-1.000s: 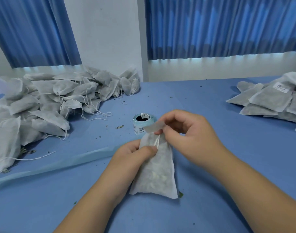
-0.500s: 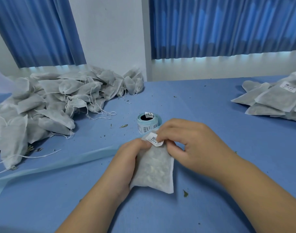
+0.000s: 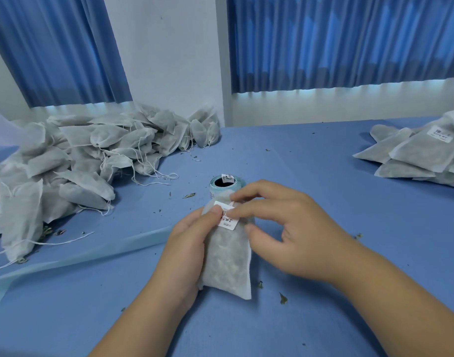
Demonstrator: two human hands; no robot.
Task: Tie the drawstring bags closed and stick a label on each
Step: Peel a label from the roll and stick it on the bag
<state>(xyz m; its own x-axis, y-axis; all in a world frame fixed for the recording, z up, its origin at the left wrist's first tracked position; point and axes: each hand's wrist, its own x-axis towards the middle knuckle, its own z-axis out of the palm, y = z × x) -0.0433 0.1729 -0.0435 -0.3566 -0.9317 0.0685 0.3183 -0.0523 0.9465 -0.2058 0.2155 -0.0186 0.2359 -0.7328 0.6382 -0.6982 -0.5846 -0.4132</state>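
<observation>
One filled drawstring bag (image 3: 227,261) lies on the desk (image 3: 323,176) near its front edge. The left hand (image 3: 187,243) clasps its side, thumb on its single label (image 3: 228,220). The right hand (image 3: 293,233) presses that label with straight fingers (image 3: 251,210). One label roll (image 3: 224,182) stands just behind. Two bag piles flank it: left heap (image 3: 79,155), right heap (image 3: 421,153).

One left hand (image 3: 187,243) and one right hand (image 3: 293,233) rest on one bag (image 3: 227,264) carrying one label (image 3: 227,217). One label roll (image 3: 224,182) stands behind. Two heaps lie on the surface (image 3: 323,176): the left heap (image 3: 92,155), too many bags to count, and the right heap (image 3: 416,153). Two curtains (image 3: 349,39) hang.
</observation>
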